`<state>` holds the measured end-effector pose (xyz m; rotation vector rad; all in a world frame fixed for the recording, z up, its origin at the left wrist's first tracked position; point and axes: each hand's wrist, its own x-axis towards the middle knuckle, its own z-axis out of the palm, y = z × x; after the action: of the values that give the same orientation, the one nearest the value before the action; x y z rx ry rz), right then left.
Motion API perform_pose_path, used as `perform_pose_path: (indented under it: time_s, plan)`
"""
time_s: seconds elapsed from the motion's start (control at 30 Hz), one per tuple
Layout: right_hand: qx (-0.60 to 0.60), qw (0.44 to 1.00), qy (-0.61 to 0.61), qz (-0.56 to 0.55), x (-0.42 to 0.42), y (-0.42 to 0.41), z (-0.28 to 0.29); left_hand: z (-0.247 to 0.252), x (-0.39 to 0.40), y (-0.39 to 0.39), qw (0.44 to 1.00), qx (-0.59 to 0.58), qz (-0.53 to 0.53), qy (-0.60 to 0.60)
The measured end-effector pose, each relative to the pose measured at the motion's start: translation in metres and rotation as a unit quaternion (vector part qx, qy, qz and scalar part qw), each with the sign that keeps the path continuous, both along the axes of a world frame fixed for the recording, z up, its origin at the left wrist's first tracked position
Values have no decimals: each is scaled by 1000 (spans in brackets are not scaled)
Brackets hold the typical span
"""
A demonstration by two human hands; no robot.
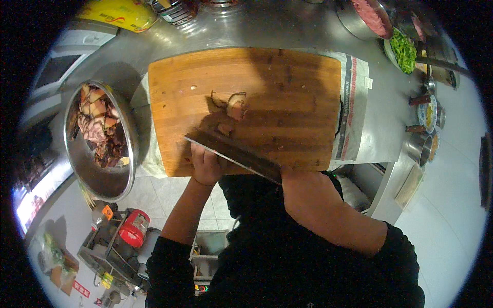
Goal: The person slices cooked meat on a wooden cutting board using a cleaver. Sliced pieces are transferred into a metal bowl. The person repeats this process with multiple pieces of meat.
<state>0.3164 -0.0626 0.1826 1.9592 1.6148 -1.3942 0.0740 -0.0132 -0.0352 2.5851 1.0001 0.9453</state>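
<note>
A wooden cutting board (246,73) lies before me. My right hand (294,175) grips a cleaver (238,152), whose broad blade slants up and left over the board's near part. Beside the blade's far end, at the board's near left, is my left hand (206,161); its fingers are partly hidden by the blade, so I cannot tell whether they hold anything. Beyond the blade lie a few pieces of meat (236,106) with dark rind, partly in shadow. Left of the board, a steel bowl (133,154) holds chunks of cooked-looking meat (96,115).
A cloth (348,127) lies under the board. At the back right stand a metal bowl of pink meat (369,19) and a bowl of chopped greens (402,52). A patterned bowl (432,111) and a steel pot (419,149) are at the right. A yellow package (119,14) lies back left.
</note>
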Motion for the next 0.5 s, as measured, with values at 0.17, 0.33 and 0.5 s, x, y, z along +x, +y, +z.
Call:
perform_pose_path:
  time_s: [0.17,0.33,0.5]
  plan:
    - [-50,999,16,7,2,10,11,5,5,1,1000,-19,-9,-23]
    - [19,1000,11,-8,-2,6,4,20,16,8,999,-17,9,-40]
    - [38,998,41,24,-9,22,-17,25,20,15,998,-22,-5,-58]
